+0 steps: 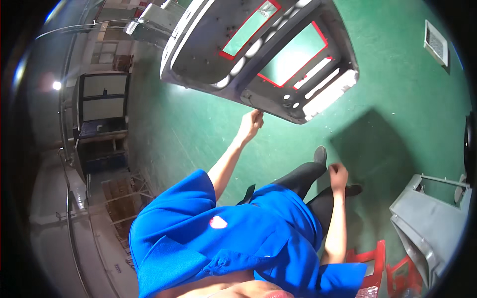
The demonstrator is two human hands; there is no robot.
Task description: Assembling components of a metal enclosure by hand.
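Observation:
A large grey moulded panel (233, 94) with several cutouts, some edged in red, hangs tilted at the top of the head view. My left hand (251, 123) reaches out to its near edge, the fingers closed and pinching that rim. Most of the panel extends beyond the hand, and its far end runs out of the picture. Down beside my leg is my right hand (339, 177), its fingers curled in and slightly blurred. Nothing shows in it, and it touches no part of the panel.
Green floor (283, 144) lies under my dark shoes. At the lower right stand a grey moulded part (432, 213) and a red plastic stool (373, 258). A white-framed tray (436, 43) lies at the upper right. Racks and a dark framed cabinet (103, 97) line the left side.

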